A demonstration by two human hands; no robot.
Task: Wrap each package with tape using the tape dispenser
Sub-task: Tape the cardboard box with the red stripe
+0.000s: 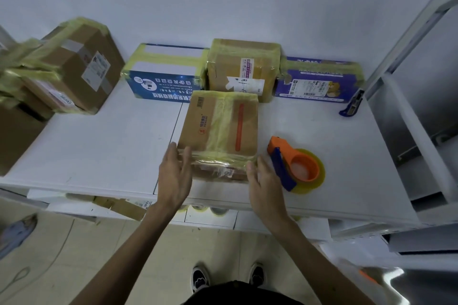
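White tabletop is filling our view, with a pale wall behind and a metal shelf frame closing off the right.

Left hand: fingers are lying straight and together against the near left corner of the package, gripping nothing. Right hand: fingers are likewise stretching out, tips touching the near right corner, not curling round it.

The package, a brown carton banded in yellowish tape, is sitting mid-table, its near edge close to the table's front edge. We are noting open surface to its left, crossed by one seam. On its right the tape dispenser, orange and blue with a yellow roll, is lying flat just beside the right hand.

We are reading "HENGAN" in red on the carton top, beside a barcode.

Behind, three taped boxes are lining the wall:
- blue box, white Chinese characters
- brown box, label too small to read
- purple box, barcode label

A blue utility knife is lying by the purple box's right end.

We are counting four packages at centre, one dispenser and one knife. The pile of cartons at far left is blurring too much to count.
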